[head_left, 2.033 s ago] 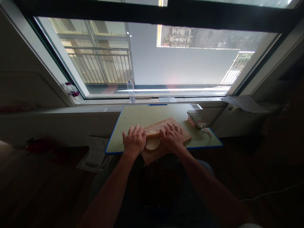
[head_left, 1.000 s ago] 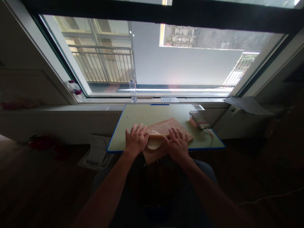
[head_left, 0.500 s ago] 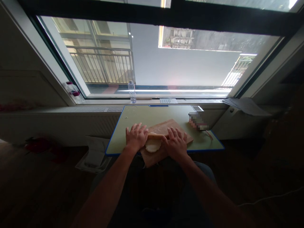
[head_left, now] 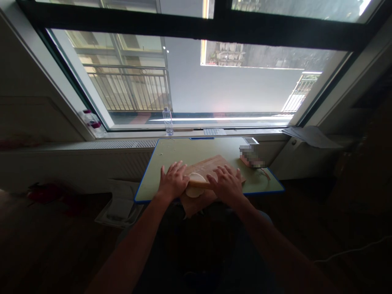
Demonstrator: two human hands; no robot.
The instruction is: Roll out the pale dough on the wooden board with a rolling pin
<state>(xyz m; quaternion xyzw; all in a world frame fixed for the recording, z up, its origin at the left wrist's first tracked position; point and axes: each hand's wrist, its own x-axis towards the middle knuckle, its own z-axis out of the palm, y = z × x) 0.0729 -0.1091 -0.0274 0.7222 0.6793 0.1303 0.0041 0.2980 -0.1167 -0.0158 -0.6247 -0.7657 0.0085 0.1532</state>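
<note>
A wooden rolling pin (head_left: 199,185) lies across a flat round of pale dough (head_left: 194,192), which shows on both sides of it. My left hand (head_left: 173,179) rests with its palm on the pin's left end, fingers stretched forward and spread. On the right end lies my right hand (head_left: 227,182), its fingers also apart and not wrapped round the pin. Under the dough is a wooden cutting board (head_left: 196,207), set at an angle and jutting over the near edge of a small pale-green table (head_left: 147,183) with a blue rim.
A blurred-out item (head_left: 252,157) sits on the table's right side. Dough crumbs dot the far left. On the windowsill stand a clear bottle (head_left: 168,122) and a bottle with a purple label (head_left: 92,121). Papers (head_left: 310,136) lie at right; a white bin-like container (head_left: 119,208) is on the floor.
The rolling pin has moved nearer to me over the dough, so more dough shows beyond it. It now tilts slightly. Both hands moved with it, and the view has shifted a little.
</note>
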